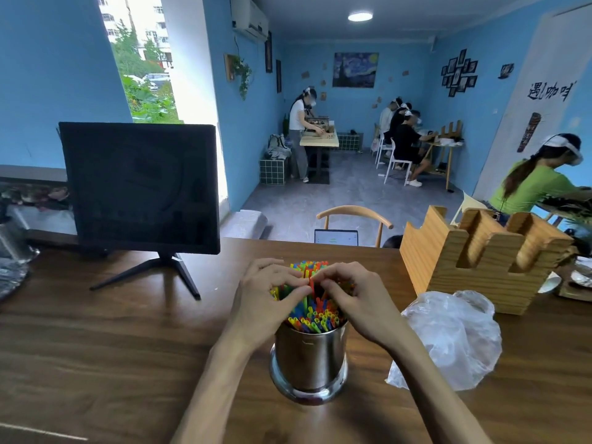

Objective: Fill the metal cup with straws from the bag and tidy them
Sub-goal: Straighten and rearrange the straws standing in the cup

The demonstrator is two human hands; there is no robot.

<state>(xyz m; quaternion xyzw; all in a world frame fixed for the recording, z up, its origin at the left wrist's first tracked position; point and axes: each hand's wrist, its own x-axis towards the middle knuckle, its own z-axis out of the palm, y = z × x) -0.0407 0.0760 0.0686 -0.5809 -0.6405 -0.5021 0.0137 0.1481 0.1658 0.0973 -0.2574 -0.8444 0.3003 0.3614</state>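
**Both hands gather the straws standing in the metal cup**

On the far left of the wooden tabletop point(96, 341) a dark monitor point(141, 187) stands on a splayed black foot, its screen blank.

At the centre the metal cup point(309, 357) stands upright on the tabletop, packed with coloured straws point(315, 317) in red, blue, green, yellow and orange; their open ends rise above the rim. The left hand point(267, 299) closes in from the left side of the bundle, its fingers point(282, 277) curled round the straws just above the cup's rim. The right hand point(355, 299) mirrors it from the right, its fingers point(333, 278) likewise curled round the bundle. The fingertips of the two hands nearly meet over the middle of the straws, so the bundle sits between both palms and straws show in front of and behind the fingers.

Just right of the cup, near the right forearm, the clear plastic bag point(448, 338) lies crumpled on the tabletop; what it holds cannot be told. Behind the bag stands a wooden holder point(474, 254) with notched upright slots.

On the white wall panel at the far right there is dark handwritten Chinese lettering point(549, 91); it appears to read 遇咖啡, though the last character is unclear.
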